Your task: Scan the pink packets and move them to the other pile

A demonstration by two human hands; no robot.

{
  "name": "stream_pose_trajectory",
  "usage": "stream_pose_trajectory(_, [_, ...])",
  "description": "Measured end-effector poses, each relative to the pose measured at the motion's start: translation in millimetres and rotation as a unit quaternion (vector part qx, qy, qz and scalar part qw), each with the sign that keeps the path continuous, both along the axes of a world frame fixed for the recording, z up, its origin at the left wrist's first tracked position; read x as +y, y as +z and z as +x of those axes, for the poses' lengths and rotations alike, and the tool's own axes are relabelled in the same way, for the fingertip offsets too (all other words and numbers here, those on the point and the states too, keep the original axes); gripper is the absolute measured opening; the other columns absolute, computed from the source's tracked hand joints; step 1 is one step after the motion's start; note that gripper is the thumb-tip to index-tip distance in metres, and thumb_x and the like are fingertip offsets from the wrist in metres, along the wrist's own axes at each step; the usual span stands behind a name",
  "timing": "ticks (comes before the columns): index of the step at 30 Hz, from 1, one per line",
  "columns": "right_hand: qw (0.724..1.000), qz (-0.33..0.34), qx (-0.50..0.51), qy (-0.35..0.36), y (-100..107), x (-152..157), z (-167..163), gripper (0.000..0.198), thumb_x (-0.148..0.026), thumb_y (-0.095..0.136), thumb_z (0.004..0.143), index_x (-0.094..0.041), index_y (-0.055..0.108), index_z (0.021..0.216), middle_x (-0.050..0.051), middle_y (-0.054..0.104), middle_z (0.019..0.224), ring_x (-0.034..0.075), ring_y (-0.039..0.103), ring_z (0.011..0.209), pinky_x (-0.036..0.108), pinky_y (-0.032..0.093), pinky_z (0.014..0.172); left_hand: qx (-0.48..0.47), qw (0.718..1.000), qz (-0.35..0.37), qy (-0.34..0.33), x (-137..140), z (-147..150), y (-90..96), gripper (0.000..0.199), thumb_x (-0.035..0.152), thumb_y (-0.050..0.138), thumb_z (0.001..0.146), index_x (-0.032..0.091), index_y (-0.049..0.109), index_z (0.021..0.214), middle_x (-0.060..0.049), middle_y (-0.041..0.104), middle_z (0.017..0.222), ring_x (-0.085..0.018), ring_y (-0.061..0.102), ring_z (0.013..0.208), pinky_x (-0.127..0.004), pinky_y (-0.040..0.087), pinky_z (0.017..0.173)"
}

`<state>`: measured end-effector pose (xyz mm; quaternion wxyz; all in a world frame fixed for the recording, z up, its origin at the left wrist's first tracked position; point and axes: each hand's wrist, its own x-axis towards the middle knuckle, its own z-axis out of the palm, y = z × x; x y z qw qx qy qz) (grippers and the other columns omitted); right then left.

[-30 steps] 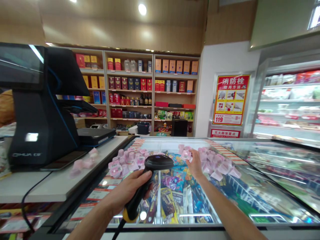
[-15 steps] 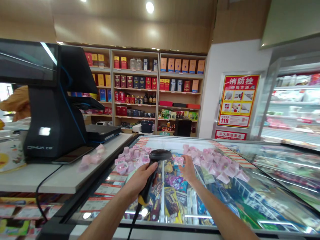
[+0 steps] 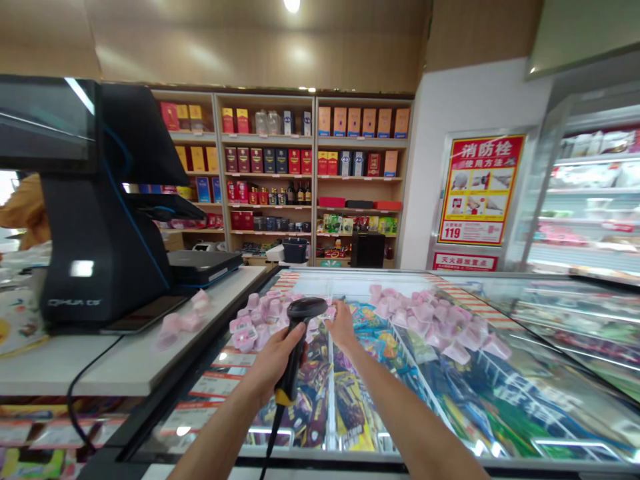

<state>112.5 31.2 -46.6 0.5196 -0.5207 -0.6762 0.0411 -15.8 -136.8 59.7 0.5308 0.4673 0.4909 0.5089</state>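
My left hand is wrapped round the black and yellow handle of a handheld barcode scanner, its head pointing right. Just beside the scanner head, the fingers of my right hand pinch a small pink cup, mostly hidden by them. Both hands are above the glass top of a chest freezer. A heap of similar pink cups lies on the glass to the left, some with barcode labels showing. Another heap of pink cups is spread out on the right.
A black checkout terminal stands on the white counter at left, with several pink cups near its base. Packaged ice creams show through the freezer glass. Shelves of boxed goods line the back wall.
My right hand has moved left with the pink cup, closer to the scanner head. The scanner has shifted slightly left in view, still in my left hand. The camera view has tilted a little.
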Motion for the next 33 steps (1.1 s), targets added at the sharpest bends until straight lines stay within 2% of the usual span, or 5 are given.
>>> stream_pose_trajectory(6, [0.998, 0.023, -0.062, 0.012, 8.4, -11.2, 35.6, 0.046, -0.020, 0.051, 0.058, -0.015, 0.043, 0.103, 0.008, 0.047, 0.102, 0.018, 0.041, 0.098, 0.032, 0.033, 0.086, -0.008, 1.000, -0.013, -0.015, 6.0, 7.4, -9.2, 0.027, 0.042, 0.053, 0.064, 0.015, 0.049, 0.065, 0.002, 0.053, 0.050, -0.009, 0.048, 0.042, -0.020, 0.037, 0.042])
stream_pose_trajectory(17, [0.948, 0.034, -0.119, -0.293, 40.4, -45.3, 191.8, 0.032, -0.026, 0.052, 0.062, -0.020, 0.053, 0.094, 0.011, 0.048, 0.101, 0.029, 0.040, 0.097, 0.045, 0.031, 0.077, 0.000, 0.997, -0.009, -0.071, -1.6, 35.4, -0.1, 0.026, 0.040, 0.052, 0.065, 0.014, 0.049, 0.067, 0.001, 0.054, 0.054, -0.010, 0.050, 0.046, -0.022, 0.039, 0.046])
stream_pose_trajectory(25, [0.973, 0.033, 0.198, -0.117, 45.9, -41.7, 193.1, 0.025, -0.031, 0.050, 0.061, -0.023, 0.056, 0.083, 0.003, 0.057, 0.080, 0.017, 0.050, 0.081, 0.031, 0.040, 0.066, 0.007, 0.994, -0.006, -0.113, -11.1, 43.8, 9.2, 0.025, 0.040, 0.052, 0.066, 0.015, 0.048, 0.064, 0.002, 0.053, 0.052, -0.009, 0.049, 0.045, -0.022, 0.037, 0.046])
stream_pose_trajectory(29, [0.850, -0.092, 0.507, 0.108, 49.2, -37.9, 161.9, 0.027, -0.029, 0.054, 0.059, -0.018, 0.056, 0.082, -0.001, 0.058, 0.065, 0.012, 0.053, 0.059, 0.024, 0.042, 0.052, 0.002, 0.992, 0.009, -0.123, -14.7, 42.9, 11.3, 0.026, 0.041, 0.050, 0.067, 0.015, 0.048, 0.064, 0.002, 0.052, 0.052, -0.009, 0.049, 0.044, -0.022, 0.037, 0.046])
stream_pose_trajectory(33, [0.743, -0.131, 0.619, 0.219, 44.6, -35.3, 140.0, 0.014, -0.019, 0.057, 0.059, -0.018, 0.056, 0.072, -0.002, 0.061, 0.061, 0.010, 0.055, 0.058, 0.021, 0.044, 0.051, -0.005, 0.991, 0.001, -0.137, -18.4, 35.6, 10.1, 0.027, 0.041, 0.049, 0.069, 0.015, 0.048, 0.068, 0.000, 0.055, 0.058, -0.009, 0.050, 0.047, -0.022, 0.038, 0.049])
